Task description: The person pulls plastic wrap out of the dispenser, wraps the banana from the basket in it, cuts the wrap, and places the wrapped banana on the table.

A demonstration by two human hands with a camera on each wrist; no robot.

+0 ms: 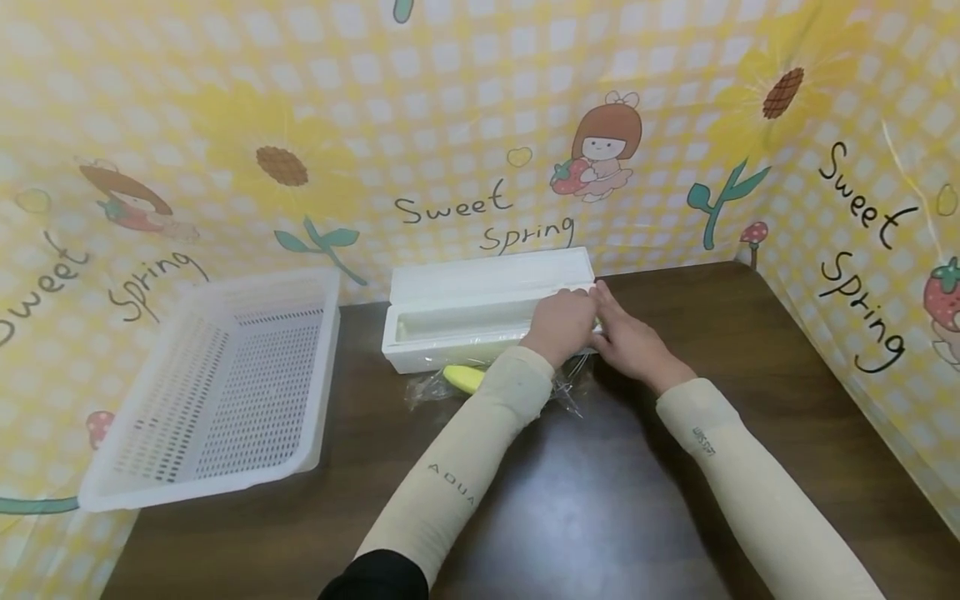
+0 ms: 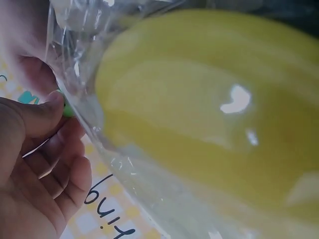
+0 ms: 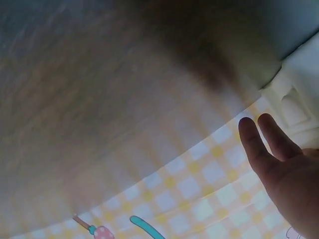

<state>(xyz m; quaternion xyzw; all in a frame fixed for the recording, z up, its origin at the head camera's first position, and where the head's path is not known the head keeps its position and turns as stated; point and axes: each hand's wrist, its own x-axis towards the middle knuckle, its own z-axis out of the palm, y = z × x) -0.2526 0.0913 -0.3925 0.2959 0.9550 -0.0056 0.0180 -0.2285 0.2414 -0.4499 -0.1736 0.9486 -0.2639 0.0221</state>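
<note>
A long white foam box (image 1: 431, 358) lies on the table with its lid (image 1: 491, 279) leaning back behind it. My left hand (image 1: 564, 323) is over the box's right end, its fingers curled. In the left wrist view its thumb and finger pinch a small green piece (image 2: 68, 109), whose kind I cannot tell. My right hand (image 1: 633, 342) is beside it at the box's right end, fingers mostly straight. A smooth yellow object (image 1: 463, 379) with a rounded end lies in a clear plastic bag (image 1: 423, 390) in front of the box, partly behind my left wrist.
A white perforated plastic basket (image 1: 326, 400) stands on the left of the dark wood table (image 1: 570, 508). Yellow checked cloth (image 1: 450, 100) with printed flowers and lettering hangs along the back and both sides.
</note>
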